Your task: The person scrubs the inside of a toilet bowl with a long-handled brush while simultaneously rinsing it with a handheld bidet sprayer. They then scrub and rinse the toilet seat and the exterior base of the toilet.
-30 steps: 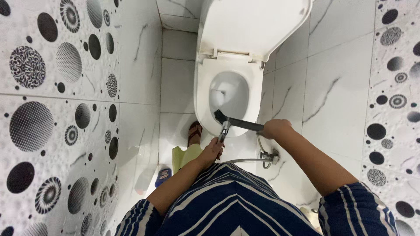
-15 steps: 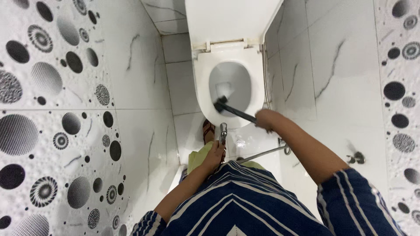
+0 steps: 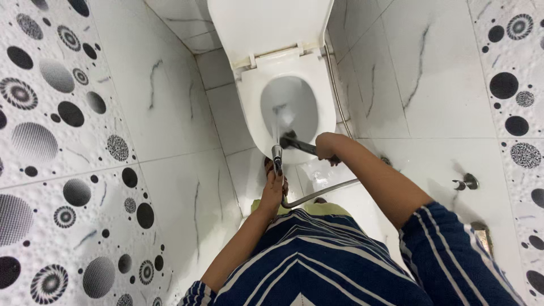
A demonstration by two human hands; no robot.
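centre of frame: left hand [image 3: 273, 190] with fingers wrapped around the sprayer [image 3: 277, 156], its metal head protruding above the fingers toward the front rim of the toilet [image 3: 326, 107]; its hose [image 3: 317, 195] curves right, below the hand. right hand [image 3: 327, 146], just right of the sprayer, fingers closed on the dark brush [image 3: 294, 141], whose head lies at the bowl's lower edge.

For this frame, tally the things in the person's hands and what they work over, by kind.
Metal spray nozzle with hose, left hand: 1
Dark toilet brush, right hand: 1
White toilet, lid up: 1
Total: 3
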